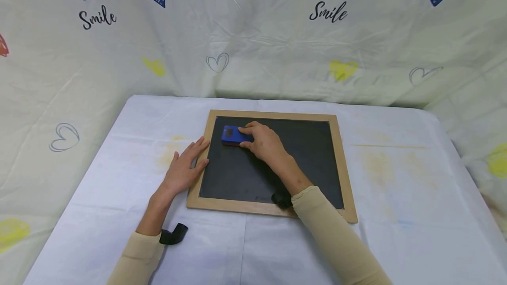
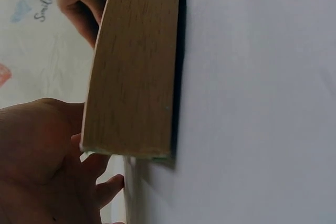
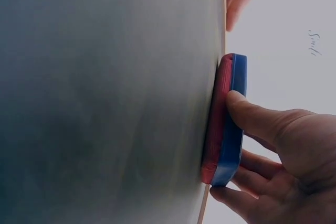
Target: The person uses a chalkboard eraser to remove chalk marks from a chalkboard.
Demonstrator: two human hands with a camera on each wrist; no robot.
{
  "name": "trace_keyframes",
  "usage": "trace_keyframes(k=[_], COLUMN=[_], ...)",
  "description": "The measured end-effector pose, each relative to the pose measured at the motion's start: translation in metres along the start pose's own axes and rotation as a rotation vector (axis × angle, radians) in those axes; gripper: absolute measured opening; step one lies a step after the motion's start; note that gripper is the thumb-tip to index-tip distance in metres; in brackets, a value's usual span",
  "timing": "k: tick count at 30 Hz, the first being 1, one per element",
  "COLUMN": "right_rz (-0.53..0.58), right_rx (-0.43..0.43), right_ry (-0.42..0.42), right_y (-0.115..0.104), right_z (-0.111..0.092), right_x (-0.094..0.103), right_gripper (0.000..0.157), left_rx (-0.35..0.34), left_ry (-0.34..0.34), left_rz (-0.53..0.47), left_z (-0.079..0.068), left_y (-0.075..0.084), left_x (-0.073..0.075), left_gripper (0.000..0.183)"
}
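A small blackboard with a light wooden frame lies flat in the middle of the table. Near its upper left, my right hand grips a blue blackboard eraser between thumb and fingers. Seen from the right wrist, the eraser's red felt side faces the dark writing surface and appears to touch it. My left hand rests against the frame's left side, its fingers spread and fairly straight. In the left wrist view, the frame's edge partly hides those fingers.
A white cloth with faint yellow and blue stains covers the table. Behind it hangs a pale sheet printed with hearts and "Smile". Black wrist cameras sit on both arms, the left one above the cloth.
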State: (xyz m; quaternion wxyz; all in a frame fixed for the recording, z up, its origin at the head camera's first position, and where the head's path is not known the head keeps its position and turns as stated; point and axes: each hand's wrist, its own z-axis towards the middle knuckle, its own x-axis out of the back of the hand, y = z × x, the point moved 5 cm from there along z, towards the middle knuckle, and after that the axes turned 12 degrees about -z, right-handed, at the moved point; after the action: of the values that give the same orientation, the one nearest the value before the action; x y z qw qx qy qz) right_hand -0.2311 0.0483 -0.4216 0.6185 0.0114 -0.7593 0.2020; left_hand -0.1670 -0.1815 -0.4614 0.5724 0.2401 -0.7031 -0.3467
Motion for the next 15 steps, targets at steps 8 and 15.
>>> trace_keyframes(k=[8, 15], right_rz=[-0.012, -0.006], right_rx=[-0.016, -0.048], right_ry=[-0.013, -0.024], right_y=[0.009, 0.022], right_z=[-0.003, -0.007], right_x=[0.003, 0.006], right_gripper=[0.057, 0.058], left_rx=[0.007, 0.01], left_ry=[-0.005, -0.002], left_rz=[0.002, 0.005], left_z=[0.0, 0.0], left_y=[0.0, 0.0], left_x=[0.001, 0.0], left_gripper=[0.06, 0.06])
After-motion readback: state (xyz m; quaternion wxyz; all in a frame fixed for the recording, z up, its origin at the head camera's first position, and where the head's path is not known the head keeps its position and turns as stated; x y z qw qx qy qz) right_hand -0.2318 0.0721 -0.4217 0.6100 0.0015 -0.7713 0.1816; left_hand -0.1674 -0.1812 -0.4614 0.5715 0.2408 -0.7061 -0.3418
